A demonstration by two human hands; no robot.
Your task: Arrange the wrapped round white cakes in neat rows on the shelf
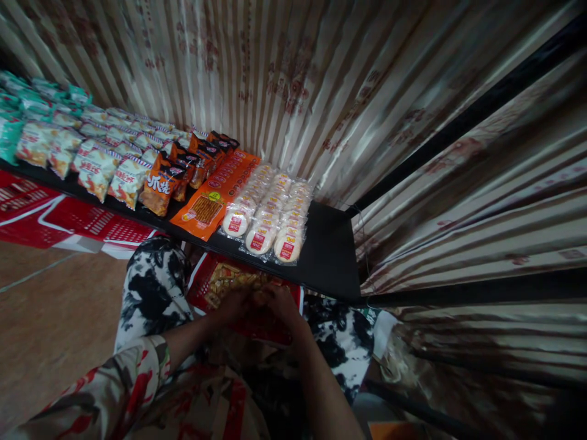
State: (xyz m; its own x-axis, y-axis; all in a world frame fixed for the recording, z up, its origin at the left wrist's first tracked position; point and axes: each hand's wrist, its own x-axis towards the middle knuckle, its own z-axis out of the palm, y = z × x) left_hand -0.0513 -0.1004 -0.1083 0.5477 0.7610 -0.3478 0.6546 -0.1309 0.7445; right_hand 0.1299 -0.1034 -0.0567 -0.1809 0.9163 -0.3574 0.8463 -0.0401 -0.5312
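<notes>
Both of my hands reach into a red plastic basket [197, 284] between my knees, partly under the front edge of the black shelf. My left hand [235, 304] is on the basket's left side, beside a heap of small yellowish snack packets [224, 275]. Close by on the right, my right hand [280, 304] points inward, and the fingertips of both hands nearly meet over the contents. Dim light and blur hide the fingers, so I cannot see whether either hand grips a packet.
On the black shelf [330, 244] stand rows of round white crackers [259, 241], a flat orange snack pack [204, 208], orange-black bags [160, 183], white bags [128, 180] and green bags [9, 134]. Red baskets [96, 220] sit below left. A patterned curtain [284, 73] hangs behind.
</notes>
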